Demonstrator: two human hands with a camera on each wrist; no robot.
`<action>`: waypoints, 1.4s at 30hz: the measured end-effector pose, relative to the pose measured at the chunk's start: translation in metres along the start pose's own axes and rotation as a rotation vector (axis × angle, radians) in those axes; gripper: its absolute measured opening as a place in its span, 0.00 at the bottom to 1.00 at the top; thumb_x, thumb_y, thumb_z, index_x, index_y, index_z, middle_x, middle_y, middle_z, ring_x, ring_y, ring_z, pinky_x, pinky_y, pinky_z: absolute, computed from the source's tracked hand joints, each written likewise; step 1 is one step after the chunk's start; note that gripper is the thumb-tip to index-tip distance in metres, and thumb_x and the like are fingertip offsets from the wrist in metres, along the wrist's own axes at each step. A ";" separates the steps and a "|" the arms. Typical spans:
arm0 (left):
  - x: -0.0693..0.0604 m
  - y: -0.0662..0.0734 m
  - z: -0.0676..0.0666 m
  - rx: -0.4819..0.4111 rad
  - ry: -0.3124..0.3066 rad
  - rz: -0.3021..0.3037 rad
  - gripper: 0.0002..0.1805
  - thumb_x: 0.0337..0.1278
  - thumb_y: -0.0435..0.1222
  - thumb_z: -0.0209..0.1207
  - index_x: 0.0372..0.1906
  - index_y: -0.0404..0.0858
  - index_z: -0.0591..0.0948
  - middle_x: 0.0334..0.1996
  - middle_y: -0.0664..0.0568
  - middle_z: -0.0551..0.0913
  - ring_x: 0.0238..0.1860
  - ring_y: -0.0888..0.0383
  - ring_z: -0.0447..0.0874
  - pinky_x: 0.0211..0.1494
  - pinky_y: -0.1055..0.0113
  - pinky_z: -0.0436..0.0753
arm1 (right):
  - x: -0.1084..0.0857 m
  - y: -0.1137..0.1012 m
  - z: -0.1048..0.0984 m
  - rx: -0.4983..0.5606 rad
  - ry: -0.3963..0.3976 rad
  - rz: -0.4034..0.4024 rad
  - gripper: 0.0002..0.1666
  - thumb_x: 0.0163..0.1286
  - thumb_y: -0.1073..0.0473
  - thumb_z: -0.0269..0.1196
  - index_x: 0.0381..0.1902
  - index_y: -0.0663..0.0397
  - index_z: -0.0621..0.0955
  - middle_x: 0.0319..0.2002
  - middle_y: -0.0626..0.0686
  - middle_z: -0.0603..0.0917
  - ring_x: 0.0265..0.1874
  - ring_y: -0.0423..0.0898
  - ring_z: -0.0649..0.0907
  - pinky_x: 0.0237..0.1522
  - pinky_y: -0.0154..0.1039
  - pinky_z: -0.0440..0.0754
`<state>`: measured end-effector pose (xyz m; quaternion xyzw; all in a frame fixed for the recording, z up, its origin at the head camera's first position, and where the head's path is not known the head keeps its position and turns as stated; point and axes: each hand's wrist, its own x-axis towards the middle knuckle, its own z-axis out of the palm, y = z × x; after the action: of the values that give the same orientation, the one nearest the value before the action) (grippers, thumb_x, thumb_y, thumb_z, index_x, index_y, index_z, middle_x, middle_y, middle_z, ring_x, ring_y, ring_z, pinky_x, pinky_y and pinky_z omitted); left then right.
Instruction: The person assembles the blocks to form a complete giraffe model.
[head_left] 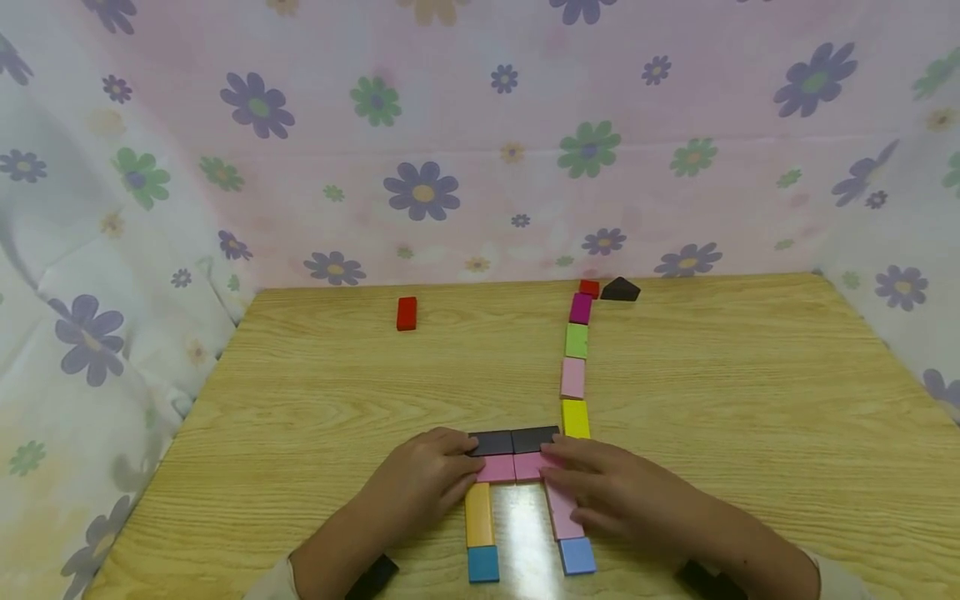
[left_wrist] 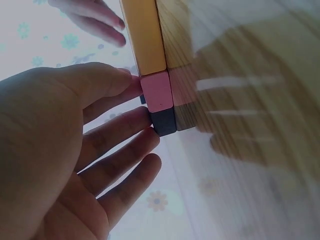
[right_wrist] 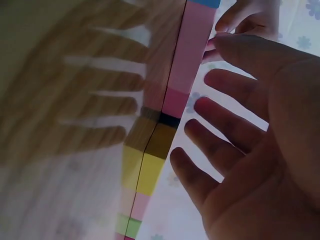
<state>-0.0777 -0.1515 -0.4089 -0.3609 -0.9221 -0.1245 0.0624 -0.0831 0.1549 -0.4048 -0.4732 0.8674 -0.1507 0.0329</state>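
Two black blocks (head_left: 491,442) lie end to end behind two pink blocks (head_left: 497,469). Coming toward me from the left end are an orange block (head_left: 480,515) and a teal block (head_left: 483,565); on the right, a light pink block (head_left: 561,512) and a blue block (head_left: 577,556). My left hand (head_left: 420,475) touches the row's left end with fairly straight fingers, at the pink block (left_wrist: 157,91) and black block (left_wrist: 164,121) in the left wrist view. My right hand (head_left: 622,492) is at the right end, fingers spread and extended, partly covering pink blocks.
From the row's right end a line of blocks runs backward: yellow (head_left: 576,418), pink, green, magenta and red. A black triangular block (head_left: 621,289) lies beside its far end. One red block (head_left: 407,313) lies back left. Dark objects (head_left: 375,577) show near both forearms. Flowered cloth hangs behind.
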 end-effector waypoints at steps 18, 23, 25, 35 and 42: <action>0.004 -0.004 0.003 -0.163 0.014 -0.059 0.09 0.64 0.42 0.65 0.45 0.47 0.89 0.52 0.54 0.83 0.57 0.59 0.78 0.60 0.60 0.82 | -0.001 -0.002 -0.002 0.034 -0.084 0.085 0.26 0.76 0.47 0.59 0.68 0.42 0.76 0.72 0.47 0.71 0.70 0.51 0.73 0.64 0.53 0.79; 0.006 -0.001 -0.001 -0.161 -0.051 -0.131 0.12 0.67 0.46 0.62 0.51 0.50 0.87 0.59 0.55 0.80 0.63 0.58 0.73 0.67 0.55 0.77 | -0.002 -0.002 -0.002 0.063 -0.090 0.091 0.26 0.76 0.48 0.59 0.69 0.42 0.76 0.73 0.47 0.70 0.71 0.52 0.72 0.65 0.55 0.78; 0.007 -0.001 -0.004 -0.143 -0.054 -0.152 0.14 0.67 0.47 0.62 0.54 0.52 0.85 0.62 0.55 0.77 0.66 0.56 0.72 0.69 0.53 0.75 | -0.002 -0.002 -0.002 0.072 -0.090 0.093 0.26 0.75 0.48 0.59 0.69 0.41 0.75 0.73 0.46 0.70 0.71 0.51 0.72 0.65 0.55 0.77; 0.038 -0.043 -0.021 0.008 0.053 -0.248 0.25 0.63 0.46 0.65 0.64 0.44 0.79 0.66 0.45 0.75 0.68 0.46 0.72 0.69 0.45 0.75 | -0.003 -0.002 0.001 0.089 -0.073 0.103 0.27 0.74 0.48 0.61 0.69 0.41 0.76 0.73 0.46 0.70 0.72 0.53 0.71 0.66 0.57 0.75; 0.068 -0.085 -0.035 0.015 -0.056 -0.414 0.32 0.71 0.51 0.57 0.73 0.43 0.68 0.71 0.39 0.67 0.72 0.38 0.65 0.70 0.37 0.69 | -0.003 -0.004 0.000 0.118 -0.082 0.127 0.27 0.74 0.48 0.60 0.69 0.39 0.75 0.73 0.46 0.70 0.72 0.55 0.70 0.68 0.60 0.72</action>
<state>-0.1847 -0.1768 -0.3769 -0.1667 -0.9789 -0.1176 0.0124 -0.0779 0.1550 -0.4035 -0.4200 0.8833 -0.1796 0.1057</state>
